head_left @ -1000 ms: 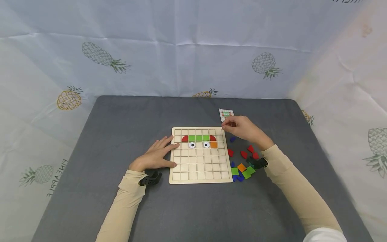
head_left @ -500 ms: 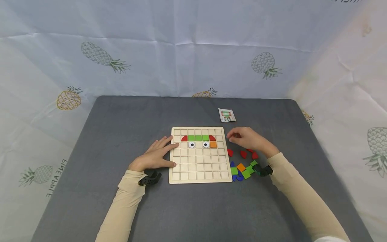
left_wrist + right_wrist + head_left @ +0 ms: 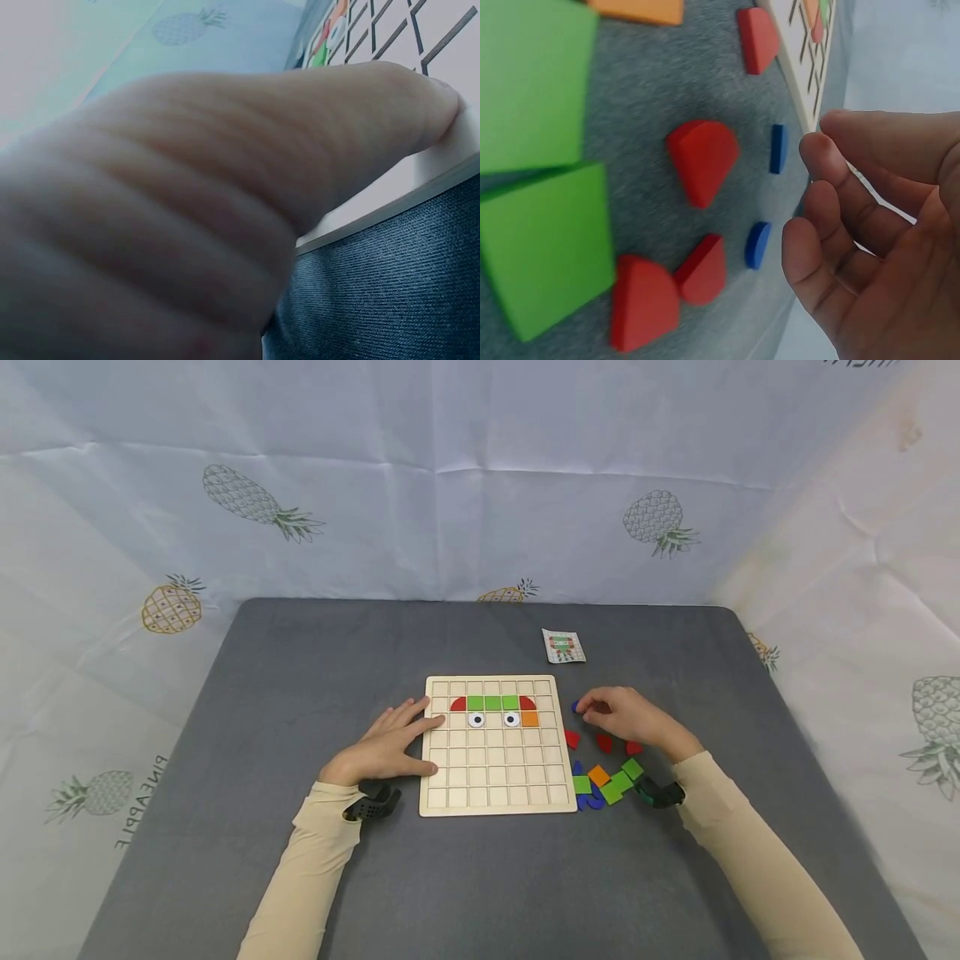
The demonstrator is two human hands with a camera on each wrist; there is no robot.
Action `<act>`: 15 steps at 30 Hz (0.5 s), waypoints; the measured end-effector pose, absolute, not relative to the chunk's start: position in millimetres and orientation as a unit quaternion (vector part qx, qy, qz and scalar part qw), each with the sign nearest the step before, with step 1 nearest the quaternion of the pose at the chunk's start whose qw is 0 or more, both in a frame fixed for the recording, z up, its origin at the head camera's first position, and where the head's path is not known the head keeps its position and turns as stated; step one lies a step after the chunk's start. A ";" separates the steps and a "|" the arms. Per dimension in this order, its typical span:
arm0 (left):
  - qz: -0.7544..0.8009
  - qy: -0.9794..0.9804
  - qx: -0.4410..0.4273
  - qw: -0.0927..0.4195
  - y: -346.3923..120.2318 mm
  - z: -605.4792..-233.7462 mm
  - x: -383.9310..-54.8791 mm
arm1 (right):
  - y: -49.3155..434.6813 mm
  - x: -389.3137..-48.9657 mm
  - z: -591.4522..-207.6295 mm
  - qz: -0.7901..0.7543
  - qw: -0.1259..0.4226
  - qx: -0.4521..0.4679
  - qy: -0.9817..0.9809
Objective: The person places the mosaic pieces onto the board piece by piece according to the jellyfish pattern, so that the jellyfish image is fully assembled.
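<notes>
A pale wooden grid board (image 3: 495, 775) lies on the grey table. Set in its upper rows are red quarter-round pieces (image 3: 460, 703), green squares (image 3: 492, 702), two eye discs (image 3: 512, 719) and an orange square (image 3: 529, 718). My left hand (image 3: 386, 745) rests spread on the board's left edge; in the left wrist view its thumb (image 3: 375, 120) presses the board's rim. Right of the board my right hand (image 3: 628, 713) hovers with bent fingers, the thumb and index tips close together and nothing visible between them. Close by its fingertips lies a small blue piece (image 3: 575, 707).
Several red pieces (image 3: 703, 160) lie loose under the right hand. Nearer the front, green squares (image 3: 611, 792), an orange square (image 3: 598, 775) and blue pieces (image 3: 595, 799) lie in a pile by the board's right edge. A small pattern card (image 3: 563, 647) lies behind the board.
My right hand has moved from the board's upper right corner, by the card, back and to the right over the loose pieces. The left hand has stayed put.
</notes>
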State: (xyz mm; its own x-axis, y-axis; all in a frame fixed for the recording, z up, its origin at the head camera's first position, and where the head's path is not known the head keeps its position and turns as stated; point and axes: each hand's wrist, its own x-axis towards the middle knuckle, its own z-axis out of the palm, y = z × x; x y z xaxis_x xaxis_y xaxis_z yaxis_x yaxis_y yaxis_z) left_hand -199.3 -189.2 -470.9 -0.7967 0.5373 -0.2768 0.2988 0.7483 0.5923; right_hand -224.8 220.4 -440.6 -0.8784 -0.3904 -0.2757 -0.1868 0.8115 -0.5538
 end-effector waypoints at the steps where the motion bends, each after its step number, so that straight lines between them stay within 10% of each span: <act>1: 0.270 0.909 0.230 0.221 -189.2 -470.9 -199.3 | 222.0 -223.7 -441.6 -0.263 0.194 -0.153 0.933; 15: 0.275 0.907 0.231 0.222 -188.7 -471.0 -198.8 | 232.2 -185.7 -452.0 -0.278 0.267 -0.209 0.899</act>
State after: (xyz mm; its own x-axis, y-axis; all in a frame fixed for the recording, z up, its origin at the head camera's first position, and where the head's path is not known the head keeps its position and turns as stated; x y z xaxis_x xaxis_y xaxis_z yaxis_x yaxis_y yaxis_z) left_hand -198.8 -188.7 -471.0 -0.7951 0.5407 -0.2746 0.2971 0.7421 0.6009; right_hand -185.7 232.2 -452.0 -0.7701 -0.5240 -0.3637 -0.2269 0.7579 -0.6116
